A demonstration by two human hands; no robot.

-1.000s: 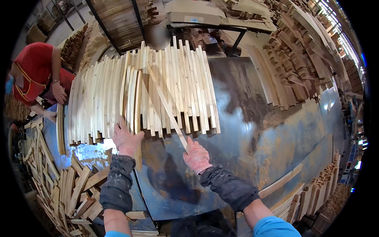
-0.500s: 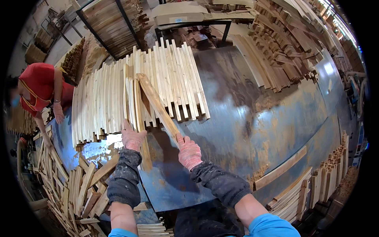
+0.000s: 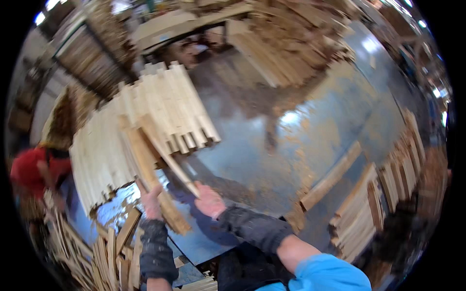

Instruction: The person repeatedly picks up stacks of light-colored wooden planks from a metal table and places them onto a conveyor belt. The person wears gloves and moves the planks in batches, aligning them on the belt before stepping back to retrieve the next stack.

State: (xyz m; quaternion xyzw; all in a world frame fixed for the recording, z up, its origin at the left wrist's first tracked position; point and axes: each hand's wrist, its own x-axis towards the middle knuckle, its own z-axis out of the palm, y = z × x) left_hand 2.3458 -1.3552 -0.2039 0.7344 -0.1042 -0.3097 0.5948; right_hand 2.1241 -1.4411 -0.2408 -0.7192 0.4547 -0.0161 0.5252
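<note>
My right hand (image 3: 209, 201), in a pale pinkish glove, is closed on the near end of a wooden strip (image 3: 170, 160) that slants away to the upper left over the row of strips. My left hand (image 3: 152, 202), gloved the same way, is closed at the near end of another strip, blurred by motion. Between the hands a darker, broader strip (image 3: 170, 213) sticks out toward me past the row. Beneath and beyond, pale wooden strips (image 3: 160, 106) lie side by side on the blue metal table (image 3: 242, 169).
A loose board (image 3: 330, 175) lies on the table at the right, near stacked strips (image 3: 357, 218). Jumbled offcuts (image 3: 104, 247) fill the lower left. A person in red (image 3: 36, 169) bends at the left edge. More timber (image 3: 281, 53) is piled at the back.
The view has swung, shifting the table leftward and blurring it. My right hand's strip has turned edge-on, and the darker strip between my hands shows more of its broad side.
</note>
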